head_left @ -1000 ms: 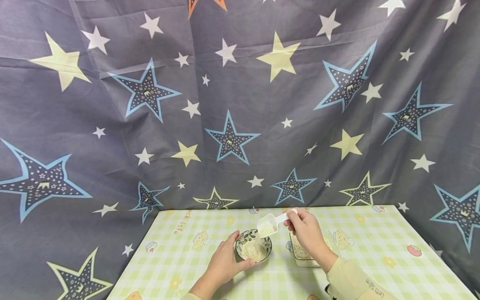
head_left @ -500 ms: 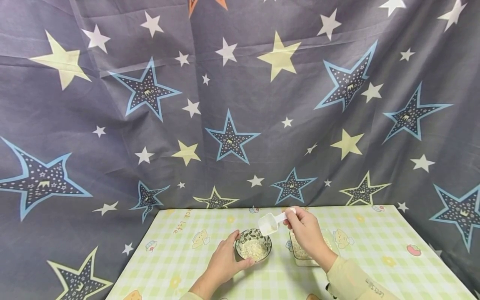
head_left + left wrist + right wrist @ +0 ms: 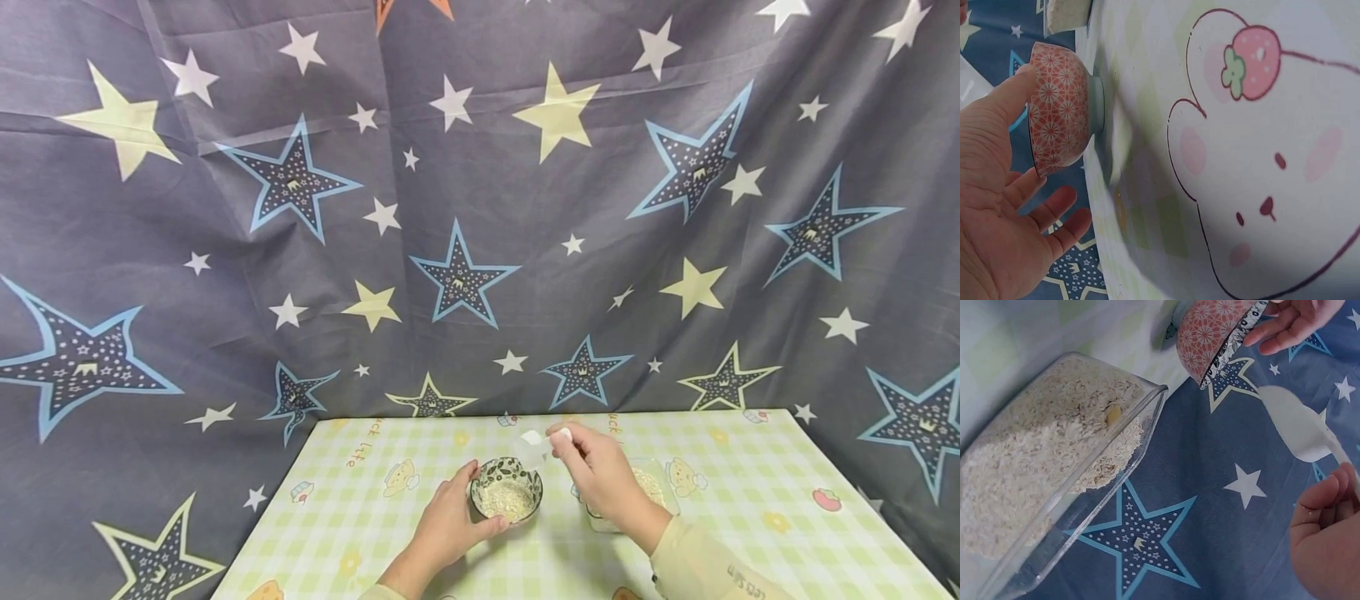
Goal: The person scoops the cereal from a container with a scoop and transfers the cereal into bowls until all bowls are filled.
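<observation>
My left hand (image 3: 447, 521) grips a small bowl (image 3: 1063, 109) by its rim, thumb on one side and index finger on the other; the remaining fingers extend below it in the left wrist view. Red flowers cover the bowl's outside, dark leaves its inside, and oats (image 3: 506, 500) lie in it. My right hand (image 3: 600, 471) pinches the handle of a white translucent scoop (image 3: 1294, 422). The scoop is tilted over the bowl's far right rim. Under my right forearm stands a clear glass container (image 3: 602, 525) filled with rolled oats (image 3: 1041, 456), partly hidden by the hand.
A green-and-white checked cloth (image 3: 750, 492) with cartoon prints covers the table. Behind the table's far edge hangs a dark curtain (image 3: 480, 192) patterned with stars. A large cartoon face (image 3: 1272, 175) is printed on the cloth below the left hand.
The scoop has turned over and moved slightly left, and the oats that showed in it are no longer visible. My right hand has rotated and shifted left. The left hand and bowl stay in place.
</observation>
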Available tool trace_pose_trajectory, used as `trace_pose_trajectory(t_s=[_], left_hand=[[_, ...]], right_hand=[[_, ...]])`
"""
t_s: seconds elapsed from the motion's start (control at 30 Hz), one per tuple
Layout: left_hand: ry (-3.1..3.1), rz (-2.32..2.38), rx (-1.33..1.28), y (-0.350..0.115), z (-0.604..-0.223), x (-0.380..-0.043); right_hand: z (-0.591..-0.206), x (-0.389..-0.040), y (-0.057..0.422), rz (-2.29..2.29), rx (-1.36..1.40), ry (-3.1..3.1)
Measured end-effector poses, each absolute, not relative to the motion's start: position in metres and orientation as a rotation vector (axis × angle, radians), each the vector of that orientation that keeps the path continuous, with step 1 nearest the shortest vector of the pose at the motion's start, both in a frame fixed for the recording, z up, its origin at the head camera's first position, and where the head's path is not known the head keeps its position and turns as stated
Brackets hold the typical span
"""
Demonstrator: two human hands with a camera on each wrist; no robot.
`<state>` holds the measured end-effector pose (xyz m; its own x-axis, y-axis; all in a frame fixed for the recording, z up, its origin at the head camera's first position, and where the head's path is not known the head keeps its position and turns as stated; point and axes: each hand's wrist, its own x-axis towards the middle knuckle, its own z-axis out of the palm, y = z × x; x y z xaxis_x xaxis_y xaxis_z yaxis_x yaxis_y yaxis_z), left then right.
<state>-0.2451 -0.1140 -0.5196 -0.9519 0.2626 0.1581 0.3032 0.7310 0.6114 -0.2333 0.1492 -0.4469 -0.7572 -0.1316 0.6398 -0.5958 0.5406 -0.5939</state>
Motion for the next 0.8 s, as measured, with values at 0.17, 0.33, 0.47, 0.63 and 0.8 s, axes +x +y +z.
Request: trace_pose_trajectory(t_s=[0.17,0.33,0.47,0.63,0.8], left_hand=[[-2.863,-1.028,-0.465,-0.114,-0.519,-0.245],[-2.857,-1.025,-0.465,-0.115,-0.520,-0.245],[-2.849,-1.021,-0.464,-0.115,-0.521,-0.244],[-2.849,-1.027,-0.467,-0.115,-0.522,-0.244],[-2.851,-1.029,-0.474,-0.114,-0.521,-0.245]], right_hand=[[-0.453,-0.230,0.148,0.762,0.854,-2.170],[-0.459,-0.229,0.149,0.584,0.971,-2.112],[-0.462,-0.229,0.151,0.563,0.981,-2.109],[-0.463,-0.229,0.151,0.560,0.979,-2.110],[-0.464,-0.229,0.151,0.560,0.973,-2.118]])
